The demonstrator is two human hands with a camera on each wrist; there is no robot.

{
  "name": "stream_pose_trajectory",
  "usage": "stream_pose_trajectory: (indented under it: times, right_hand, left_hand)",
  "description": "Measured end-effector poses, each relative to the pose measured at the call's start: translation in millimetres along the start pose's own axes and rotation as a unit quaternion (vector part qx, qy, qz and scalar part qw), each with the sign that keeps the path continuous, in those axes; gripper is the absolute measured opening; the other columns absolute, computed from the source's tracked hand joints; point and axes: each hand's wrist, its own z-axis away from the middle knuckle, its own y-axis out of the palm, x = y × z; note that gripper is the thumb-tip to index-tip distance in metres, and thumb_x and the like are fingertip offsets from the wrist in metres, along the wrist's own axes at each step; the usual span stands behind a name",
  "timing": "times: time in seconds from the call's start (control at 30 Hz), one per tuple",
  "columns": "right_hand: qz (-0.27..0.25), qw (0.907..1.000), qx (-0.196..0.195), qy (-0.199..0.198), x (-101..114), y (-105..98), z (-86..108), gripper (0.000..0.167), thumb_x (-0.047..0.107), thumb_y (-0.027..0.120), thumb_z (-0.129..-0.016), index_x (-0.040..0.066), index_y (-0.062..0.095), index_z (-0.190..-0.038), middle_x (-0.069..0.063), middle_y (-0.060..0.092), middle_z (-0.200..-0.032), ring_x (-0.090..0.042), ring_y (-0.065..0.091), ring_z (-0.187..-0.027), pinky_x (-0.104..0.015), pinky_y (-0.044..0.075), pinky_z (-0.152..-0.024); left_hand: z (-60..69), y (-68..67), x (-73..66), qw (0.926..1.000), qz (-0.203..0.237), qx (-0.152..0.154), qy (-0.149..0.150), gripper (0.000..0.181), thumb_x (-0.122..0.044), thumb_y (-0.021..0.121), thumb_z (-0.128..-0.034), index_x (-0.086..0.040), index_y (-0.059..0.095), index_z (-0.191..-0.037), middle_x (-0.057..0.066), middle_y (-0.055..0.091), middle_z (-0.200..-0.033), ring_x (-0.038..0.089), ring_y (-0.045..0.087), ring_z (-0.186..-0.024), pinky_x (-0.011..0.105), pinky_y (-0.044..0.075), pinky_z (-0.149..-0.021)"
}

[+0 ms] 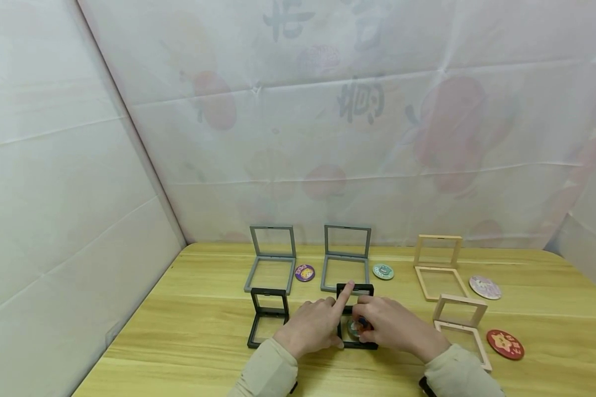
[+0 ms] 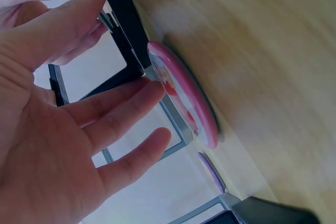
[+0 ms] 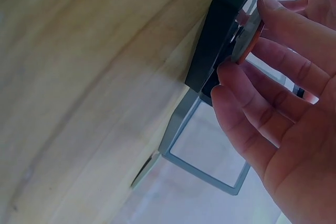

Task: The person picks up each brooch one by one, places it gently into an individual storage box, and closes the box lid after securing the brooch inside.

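Note:
My right hand pinches a round badge with an orange-and-green face, tilted over the lower half of a hinged black display frame. In the right wrist view, the badge stands edge-on between thumb and fingers. Beside it, my left hand touches the same frame, with the index finger stretched to the raised lid and the thumb by the base. In the left wrist view, the other fingers are straight and spread, near a pink-rimmed round badge lying on the table.
Another open black frame stands left. Behind are two grey frames, a purple badge and a green badge. To the right are two tan frames, a pale badge and a red badge.

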Motion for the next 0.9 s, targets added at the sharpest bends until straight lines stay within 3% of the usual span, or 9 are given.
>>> stream_pose_trajectory:
  times: [0.23,0.9]
  right_hand:
    - [0.011,0.9999,0.002,-0.002,-0.3,1.5,-0.8,0.020,0.012,0.086,-0.081,0.017,0.067,-0.085,0.010,0.055,-0.086,0.002,0.047,-0.068,-0.023,0.046,-0.058]
    - [0.016,0.9999,0.000,-0.001,0.9,4.5,-1.5,0.020,0.011,0.087,-0.081,0.018,0.068,-0.084,0.011,0.055,-0.085,0.002,0.049,-0.068,-0.023,0.048,-0.058]
  left_hand:
    - [0.0,-0.7,-0.3,1.0000,0.005,0.005,-0.005,0.114,-0.043,0.084,-0.0793,-0.016,0.012,-0.164,-0.001,0.062,-0.091,0.008,0.057,-0.066,0.031,0.055,-0.072]
    - [-1.8,2.3,0.0,1.0000,0.004,-0.007,0.001,0.113,-0.042,0.086,-0.0787,-0.014,0.016,-0.163,0.000,0.062,-0.089,0.008,0.054,-0.063,0.029,0.053,-0.067]
